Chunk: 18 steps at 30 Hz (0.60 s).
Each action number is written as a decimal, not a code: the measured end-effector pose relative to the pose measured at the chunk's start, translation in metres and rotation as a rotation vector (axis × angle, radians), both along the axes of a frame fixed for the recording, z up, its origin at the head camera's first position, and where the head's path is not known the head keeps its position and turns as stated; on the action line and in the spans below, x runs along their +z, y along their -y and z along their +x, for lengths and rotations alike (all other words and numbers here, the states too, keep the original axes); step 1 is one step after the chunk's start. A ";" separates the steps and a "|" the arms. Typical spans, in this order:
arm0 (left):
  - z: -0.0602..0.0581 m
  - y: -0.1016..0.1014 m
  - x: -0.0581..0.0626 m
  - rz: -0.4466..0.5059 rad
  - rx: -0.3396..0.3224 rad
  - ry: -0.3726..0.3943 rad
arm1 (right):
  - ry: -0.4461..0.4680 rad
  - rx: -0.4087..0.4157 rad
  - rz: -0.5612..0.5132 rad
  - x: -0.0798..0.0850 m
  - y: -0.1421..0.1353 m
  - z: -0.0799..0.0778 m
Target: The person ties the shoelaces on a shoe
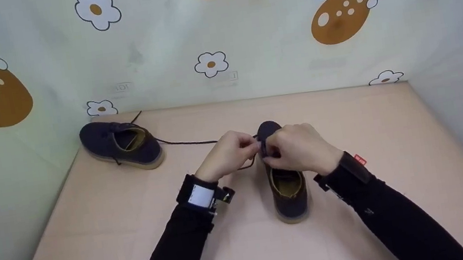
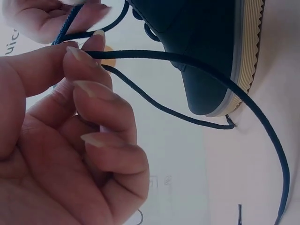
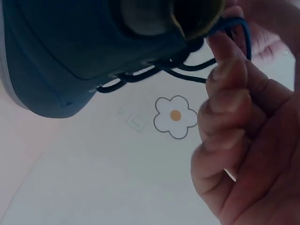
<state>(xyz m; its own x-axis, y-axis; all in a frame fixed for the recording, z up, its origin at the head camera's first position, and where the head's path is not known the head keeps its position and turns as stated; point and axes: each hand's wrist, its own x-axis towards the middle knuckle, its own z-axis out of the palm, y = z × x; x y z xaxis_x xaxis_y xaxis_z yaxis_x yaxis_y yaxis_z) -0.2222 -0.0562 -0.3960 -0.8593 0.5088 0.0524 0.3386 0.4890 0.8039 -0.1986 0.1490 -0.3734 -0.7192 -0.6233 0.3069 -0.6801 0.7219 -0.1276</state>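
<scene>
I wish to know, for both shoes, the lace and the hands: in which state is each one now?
Near shoe: upright, under the hands.
Lace: threaded in the near shoe, partly slack, no finished bow visible.
Far shoe: upright, untouched; whether it is tied, I cannot tell.
Left hand: thumb and finger pinch the lace.
Right hand: fingers curled, holding the lace.
</scene>
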 end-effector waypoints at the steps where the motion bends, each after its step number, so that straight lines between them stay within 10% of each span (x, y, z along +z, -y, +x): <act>1: 0.001 0.000 0.001 -0.002 0.001 -0.001 | -0.003 -0.006 -0.004 0.000 0.001 0.000; 18: 0.041 0.024 -0.007 -0.272 -0.036 -0.067 | 0.201 -0.027 -0.145 0.014 -0.009 -0.012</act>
<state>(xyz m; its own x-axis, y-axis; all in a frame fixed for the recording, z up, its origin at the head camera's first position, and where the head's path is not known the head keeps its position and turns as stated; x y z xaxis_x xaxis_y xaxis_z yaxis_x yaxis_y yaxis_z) -0.1816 -0.0805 -0.4033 -0.8398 0.5418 -0.0338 0.4075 0.6704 0.6200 -0.2105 0.1582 -0.3590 -0.7907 -0.5630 0.2404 -0.6112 0.7038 -0.3622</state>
